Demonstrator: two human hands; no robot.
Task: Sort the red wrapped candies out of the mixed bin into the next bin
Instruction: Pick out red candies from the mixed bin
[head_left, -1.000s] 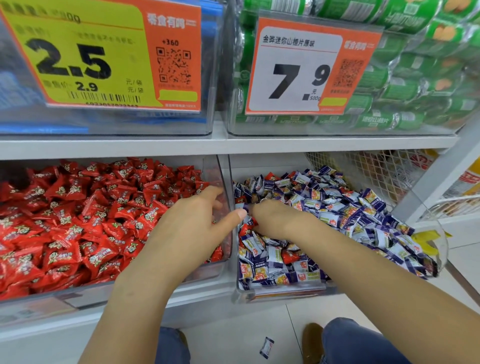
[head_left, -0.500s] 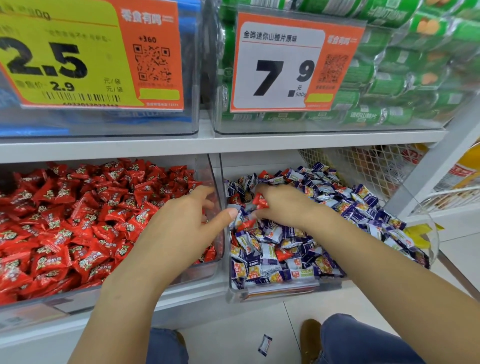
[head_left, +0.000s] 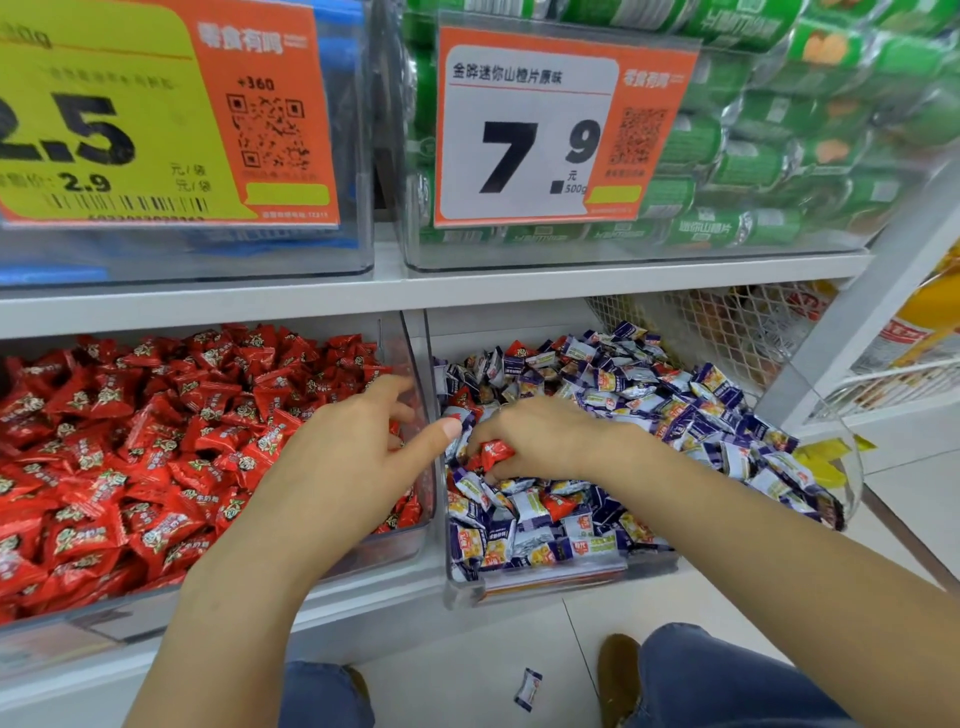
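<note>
The mixed bin (head_left: 545, 584) on the right holds mostly blue-and-white wrapped candies with a few red ones among them. My right hand (head_left: 540, 439) lies on the pile near the bin's left wall, fingers curled round a red wrapped candy (head_left: 494, 453). Another red candy (head_left: 557, 505) shows just below it. The left bin (head_left: 410, 535) is full of red wrapped candies (head_left: 156, 441). My left hand (head_left: 348, 457) hovers over that bin's right end, fingers relaxed and spread, thumb pointing toward the right hand, holding nothing.
A white shelf board (head_left: 467, 288) runs just above both bins, carrying clear boxes with price signs (head_left: 524, 130). A wire basket (head_left: 727, 322) stands at the right. One loose candy (head_left: 527, 688) lies on the floor between my knees.
My right hand has drawn back toward me across the mixed pile and now grips a red candy. The left hand stayed over the red bin's right end.
</note>
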